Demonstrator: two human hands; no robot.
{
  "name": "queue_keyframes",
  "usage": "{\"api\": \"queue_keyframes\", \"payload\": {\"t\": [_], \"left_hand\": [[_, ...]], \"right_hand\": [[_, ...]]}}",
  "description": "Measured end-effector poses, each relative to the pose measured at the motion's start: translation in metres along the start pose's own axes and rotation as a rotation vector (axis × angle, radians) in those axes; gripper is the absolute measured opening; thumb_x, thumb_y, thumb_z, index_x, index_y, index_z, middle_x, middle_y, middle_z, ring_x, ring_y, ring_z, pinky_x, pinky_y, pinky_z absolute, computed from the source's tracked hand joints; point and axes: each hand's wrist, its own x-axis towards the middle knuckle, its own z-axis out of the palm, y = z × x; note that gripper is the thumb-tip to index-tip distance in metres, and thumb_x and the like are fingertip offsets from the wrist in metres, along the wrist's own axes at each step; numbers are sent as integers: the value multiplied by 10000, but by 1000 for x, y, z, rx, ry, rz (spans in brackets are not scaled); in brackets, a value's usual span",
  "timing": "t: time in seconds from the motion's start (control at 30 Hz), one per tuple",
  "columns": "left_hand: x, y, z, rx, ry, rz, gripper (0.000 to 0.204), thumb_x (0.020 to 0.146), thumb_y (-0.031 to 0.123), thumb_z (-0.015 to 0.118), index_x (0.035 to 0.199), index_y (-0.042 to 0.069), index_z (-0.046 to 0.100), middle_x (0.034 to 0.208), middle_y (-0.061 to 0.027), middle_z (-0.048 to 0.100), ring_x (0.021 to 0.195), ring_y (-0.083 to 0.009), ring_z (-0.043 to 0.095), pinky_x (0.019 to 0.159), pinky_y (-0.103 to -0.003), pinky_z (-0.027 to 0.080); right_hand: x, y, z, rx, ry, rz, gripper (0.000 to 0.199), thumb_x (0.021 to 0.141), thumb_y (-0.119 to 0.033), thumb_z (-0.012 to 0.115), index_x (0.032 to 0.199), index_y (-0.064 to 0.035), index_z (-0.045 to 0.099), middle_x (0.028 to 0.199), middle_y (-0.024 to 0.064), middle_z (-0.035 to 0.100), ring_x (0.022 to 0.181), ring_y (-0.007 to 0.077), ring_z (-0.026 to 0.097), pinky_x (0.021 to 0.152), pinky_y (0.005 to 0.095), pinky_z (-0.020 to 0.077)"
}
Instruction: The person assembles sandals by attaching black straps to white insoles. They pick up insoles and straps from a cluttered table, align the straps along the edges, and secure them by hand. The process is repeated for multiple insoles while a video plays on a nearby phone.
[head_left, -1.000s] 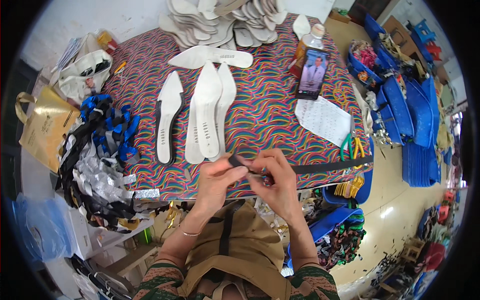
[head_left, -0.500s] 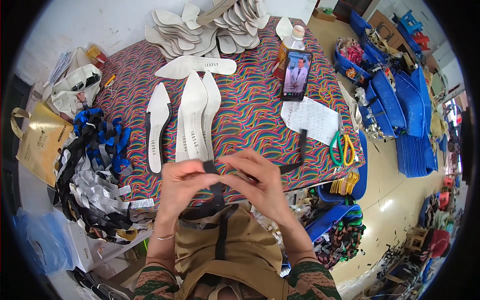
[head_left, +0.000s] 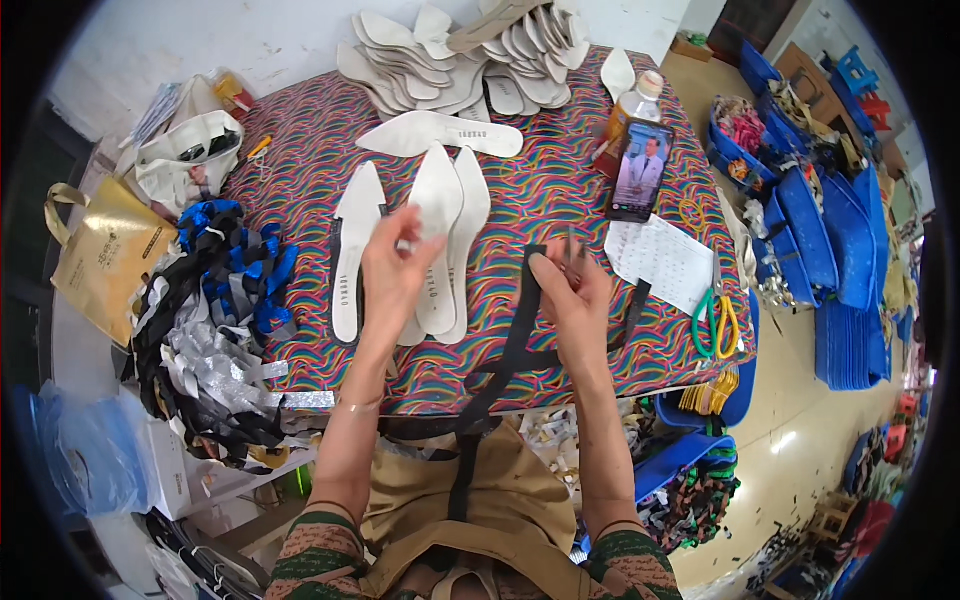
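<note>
I see the right hand pinching a flat black strip, looped at the near table edge. I can't tell the left hand's grip.

Left hand blurred; it covers part of the white insoles, contact can't be told. Right hand hides some black strip. Phone blocks the lower bottle. Sleeves cut off by bottom edge.
</note>
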Motion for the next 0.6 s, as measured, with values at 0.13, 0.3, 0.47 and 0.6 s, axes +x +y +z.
{"api": "queue_keyframes", "payload": {"t": [0.13, 0.3, 0.47, 0.6], "left_hand": [[43, -31, 25, 381, 177, 70, 715, 730, 286, 829, 1285, -51, 531, 1160, -182, 539, 1052, -269, 537, 881, -367, 460], [52, -32, 50, 567, 122, 47, 822, 654, 328, 869, 1292, -45, 511, 1207, -243, 502, 1139, -400, 475, 960, -461, 413], [48, -34, 55, 536, 164, 157, 812, 596, 241, 874, 1268, -37, 515, 1225, -218, 470, 1155, -391, 448, 978, -493, 388], [50, -35, 51, 523, 129, 202, 809, 597, 280, 888, 1245, -53, 535, 1215, -233, 473, 1138, -398, 471, 973, -472, 416]], "right_hand": [[39, 32, 26, -34, -86, -116, 128, 950, -130, 575, 948, -2, 577, 781, 40, 665, 620, 56, 509, 536, 242, 396], [67, 75, 37, -385, 54, -198, 143, 914, -128, 593, 928, 14, 576, 694, 103, 607, 568, 174, 505, 564, 350, 405], [62, 74, 39, -413, 95, -144, 159, 940, -158, 567, 955, 0, 556, 779, 129, 698, 671, 300, 654, 619, 390, 463], [67, 93, 38, -437, 124, -228, 156, 961, -169, 541, 1004, -19, 535, 795, 100, 719, 713, 342, 676, 642, 428, 482]]}}
